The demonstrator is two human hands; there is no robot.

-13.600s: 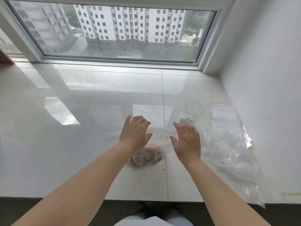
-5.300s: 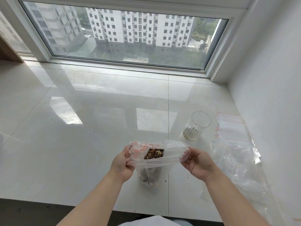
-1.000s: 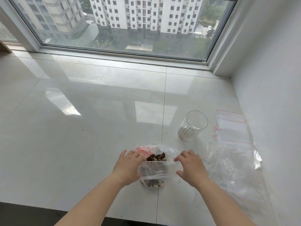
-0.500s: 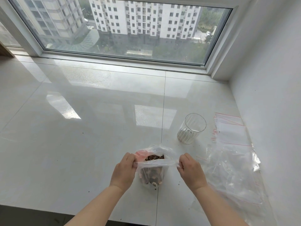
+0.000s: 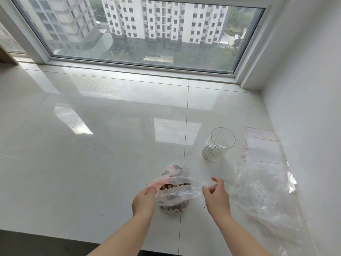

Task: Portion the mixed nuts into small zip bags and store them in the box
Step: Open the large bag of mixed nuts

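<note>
Currently, item one: my left hand [image 5: 144, 200], fingers curled on the left edge of the big nut bag [image 5: 175, 191], holding its opening up. Item two: my right hand [image 5: 216, 197], thumb and forefinger pinching the right edge of the same clear plastic, the other fingers loosely bent. Between the two hands the mouth of the bag stands parted, a pink-red zip strip running across its far lip.

Item three: mixed nuts [image 5: 174, 186], brown and tan, visible through the opening and heaped in the bottom of the bag, which sits on the white tiled sill [image 5: 92, 163] near its front edge, just left of a tile seam.

Item four: ribbed clear glass [image 5: 218, 145], upright, beyond and to the right of the bag, apart from it; pale residue low inside, kind unclear.

Item five: small zip bags [image 5: 262, 145], flat, red-lined tops, stacked by the right wall past the glass.

Item six: large crumpled clear plastic bag [image 5: 265, 191], lying right of my right hand, overlapping the near end of the small bags.

Item seven: window [image 5: 147, 34] along the far edge of the sill.
</note>
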